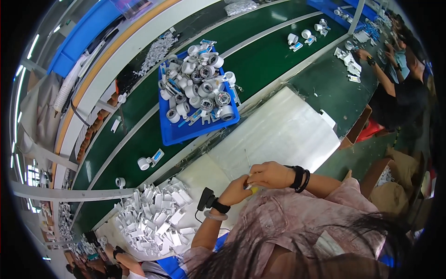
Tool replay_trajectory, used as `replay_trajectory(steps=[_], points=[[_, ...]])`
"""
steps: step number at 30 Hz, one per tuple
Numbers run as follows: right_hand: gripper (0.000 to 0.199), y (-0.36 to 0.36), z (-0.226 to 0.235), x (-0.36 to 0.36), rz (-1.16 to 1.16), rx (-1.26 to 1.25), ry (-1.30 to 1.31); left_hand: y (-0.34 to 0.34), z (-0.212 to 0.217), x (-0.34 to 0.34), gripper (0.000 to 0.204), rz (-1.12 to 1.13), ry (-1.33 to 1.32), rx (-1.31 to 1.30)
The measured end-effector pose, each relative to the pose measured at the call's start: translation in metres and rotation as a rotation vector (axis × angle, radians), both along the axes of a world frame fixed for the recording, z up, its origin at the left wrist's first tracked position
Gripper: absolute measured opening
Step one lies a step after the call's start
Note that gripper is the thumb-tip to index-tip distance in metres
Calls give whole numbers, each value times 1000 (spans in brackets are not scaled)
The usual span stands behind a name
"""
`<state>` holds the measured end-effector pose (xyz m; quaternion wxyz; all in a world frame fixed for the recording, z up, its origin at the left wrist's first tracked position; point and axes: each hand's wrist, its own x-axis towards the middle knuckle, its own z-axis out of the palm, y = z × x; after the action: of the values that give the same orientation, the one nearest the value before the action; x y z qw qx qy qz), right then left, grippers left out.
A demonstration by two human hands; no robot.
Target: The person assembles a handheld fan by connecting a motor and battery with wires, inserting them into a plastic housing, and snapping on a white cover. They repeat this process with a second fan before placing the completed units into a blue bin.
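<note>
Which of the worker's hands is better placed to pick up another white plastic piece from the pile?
Probably the left hand. The pile of white plastic pieces lies on the person's left, nearer that hand. The right hand is farther away, and both hands pinch a small yellow-tipped part.

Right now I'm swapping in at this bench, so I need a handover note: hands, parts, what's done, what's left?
Left hand and right hand meet over the white mat, pinching a small yellowish piece; a thin rod sticks up from it.
White flat parts are heaped at the left.
The blue tray on the belt holds finished-looking rolls.
Done or left: can't tell.
</note>
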<state>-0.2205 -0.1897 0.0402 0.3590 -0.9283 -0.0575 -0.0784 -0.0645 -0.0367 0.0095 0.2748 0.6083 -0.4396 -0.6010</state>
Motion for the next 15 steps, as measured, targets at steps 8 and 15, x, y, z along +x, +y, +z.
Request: replay_trajectory(steps=[8,15], points=[[35,3,-5,-9,-118,630,87,15,9,-6,49,304,-574,-639],[16,8,-20,-9,8,656,173,34,58,-20,40,417,-404,-344]])
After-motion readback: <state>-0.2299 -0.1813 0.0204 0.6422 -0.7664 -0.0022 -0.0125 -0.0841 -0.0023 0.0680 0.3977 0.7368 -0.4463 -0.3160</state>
